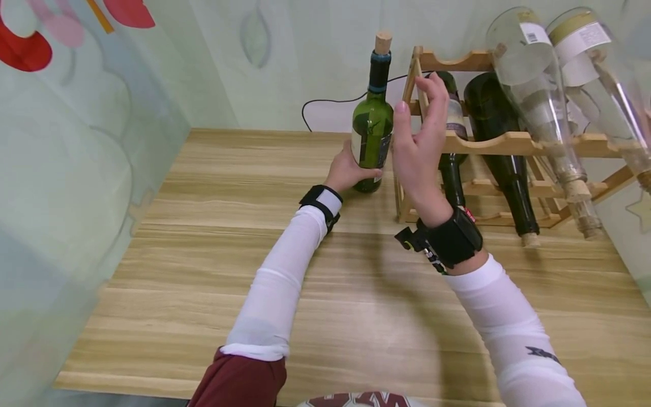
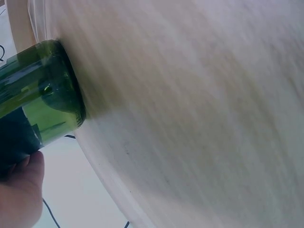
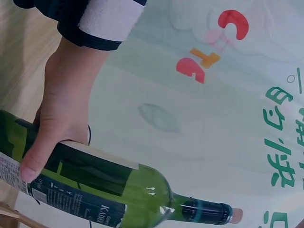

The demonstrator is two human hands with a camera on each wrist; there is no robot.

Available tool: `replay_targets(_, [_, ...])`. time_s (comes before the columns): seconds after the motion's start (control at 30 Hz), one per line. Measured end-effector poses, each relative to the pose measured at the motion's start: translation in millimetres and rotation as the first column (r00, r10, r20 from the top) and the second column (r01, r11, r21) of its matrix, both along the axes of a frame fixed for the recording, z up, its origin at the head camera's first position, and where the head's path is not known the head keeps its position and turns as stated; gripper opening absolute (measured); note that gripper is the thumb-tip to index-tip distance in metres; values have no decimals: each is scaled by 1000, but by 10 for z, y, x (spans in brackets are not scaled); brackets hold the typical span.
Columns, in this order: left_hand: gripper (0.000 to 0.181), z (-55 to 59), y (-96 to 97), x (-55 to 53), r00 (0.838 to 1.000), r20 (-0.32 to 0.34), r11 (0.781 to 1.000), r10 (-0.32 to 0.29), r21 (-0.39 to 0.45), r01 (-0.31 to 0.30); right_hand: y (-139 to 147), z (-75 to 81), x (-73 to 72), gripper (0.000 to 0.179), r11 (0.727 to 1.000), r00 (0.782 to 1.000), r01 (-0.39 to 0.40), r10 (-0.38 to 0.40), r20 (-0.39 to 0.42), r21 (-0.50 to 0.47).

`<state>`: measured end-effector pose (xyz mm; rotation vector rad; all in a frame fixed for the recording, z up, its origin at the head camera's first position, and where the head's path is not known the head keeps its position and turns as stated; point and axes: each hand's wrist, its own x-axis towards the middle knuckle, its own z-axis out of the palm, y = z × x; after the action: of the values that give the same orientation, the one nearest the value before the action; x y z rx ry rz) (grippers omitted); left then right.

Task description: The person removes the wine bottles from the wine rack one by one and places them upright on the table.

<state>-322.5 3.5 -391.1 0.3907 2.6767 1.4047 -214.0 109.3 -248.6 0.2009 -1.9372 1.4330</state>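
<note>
A green wine bottle with a cork in its neck stands near the table's back edge. My left hand grips its lower body, thumb across the front; the right wrist view shows this left hand around the labelled bottle. In the left wrist view, the bottle's base is at the tabletop; whether it touches cannot be told. Just right of the bottle, my right hand is raised with fingers loosely bent and holds nothing. It is in front of the wooden rack's left end.
The wooden wine rack at the back right bears two dark bottles below and two clear bottles above, necks toward me. A black cable runs behind the table. Decorated walls border the back and left.
</note>
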Motion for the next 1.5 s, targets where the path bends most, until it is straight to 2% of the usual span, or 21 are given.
replay_targets(0.1, [97,-2,5,-1,1000,1,1000,2,6,-2,26,24,49,35,1000,999,-12,12,-33,1])
replay_targets(0.27, [97,7,14,2,1000,5,1000,-1,7,1,67,137,237,33,1000,995,-19,19,-102,2])
replay_targets(0.33, [97,7,19,-1,1000,9,1000,-2,-2,2,115,156,287,33,1000,995,-6,6,-101,-2])
replay_targets(0.53, [98,12,18,8,1000,8,1000,-5,-13,5,353,100,282,30,998,989,62,-61,-137,2])
replay_targets(0.67, [98,13,11,10,1000,8,1000,-7,-15,7,439,139,356,27,994,982,105,-104,-156,-1])
replay_targets(0.83, [97,16,5,18,1000,3,1000,-7,-12,7,500,181,452,25,991,981,136,-135,-141,2])
replay_targets(1.13, [97,14,0,13,1000,-4,1000,-9,-10,9,702,82,409,24,983,968,185,-180,-177,12])
replay_targets(1.5, [99,-4,2,7,1000,-2,1000,-16,-11,16,963,78,485,26,957,955,277,-265,-133,85])
